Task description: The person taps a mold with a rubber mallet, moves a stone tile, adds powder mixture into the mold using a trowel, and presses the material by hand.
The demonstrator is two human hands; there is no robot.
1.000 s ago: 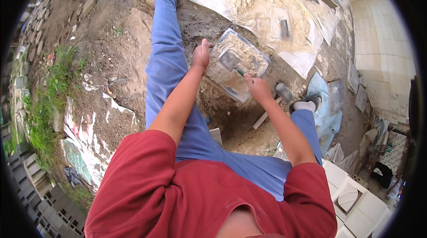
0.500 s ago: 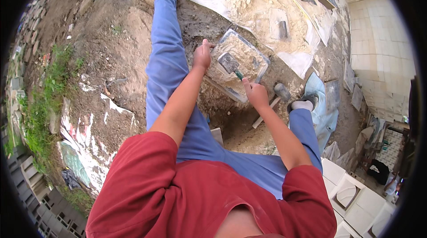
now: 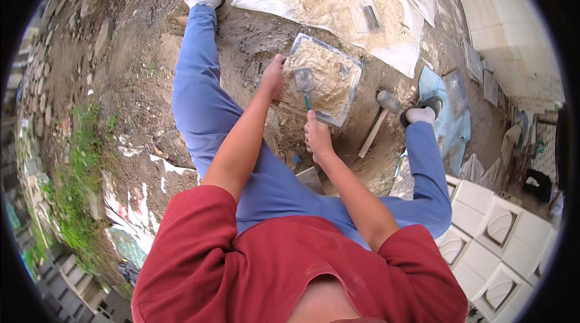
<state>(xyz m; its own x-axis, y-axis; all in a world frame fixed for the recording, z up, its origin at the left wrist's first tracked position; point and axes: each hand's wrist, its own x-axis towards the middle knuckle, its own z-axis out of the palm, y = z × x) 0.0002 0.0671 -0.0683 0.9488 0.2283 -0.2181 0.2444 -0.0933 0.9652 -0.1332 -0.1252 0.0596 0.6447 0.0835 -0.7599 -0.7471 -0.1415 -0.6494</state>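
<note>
A shallow rectangular tray-like mould [image 3: 352, 93] with grey rims lies between my legs, filled with pale, crumbly powder mix [image 3: 326, 72]. My left hand [image 3: 273, 76] is closed on the mould's left edge. My right hand [image 3: 317, 136] is wrapped round the green handle of a small trowel [image 3: 304, 80]. The trowel's flat, dusty blade rests on or just above the mix, left of the mould's middle; contact cannot be made out. Right of the mould, a mallet [image 3: 388, 101] with a thick grey head and pale handle lies on the soil.
Beyond the mould, a white sheet [image 3: 402, 51] carries a heap of the same mix, with a handled float [image 3: 365, 16] on it. A blue sheet [image 3: 456, 130] lies by my right foot. Patterned pale blocks [image 3: 483, 232] stand at the lower right; grass [image 3: 81, 184] grows at left.
My right hand and the trowel have shifted left and nearer to me, and the blade now points more straight away. The mallet, partly covered before by my arm, shows whole. My left hand stays at the mould.
</note>
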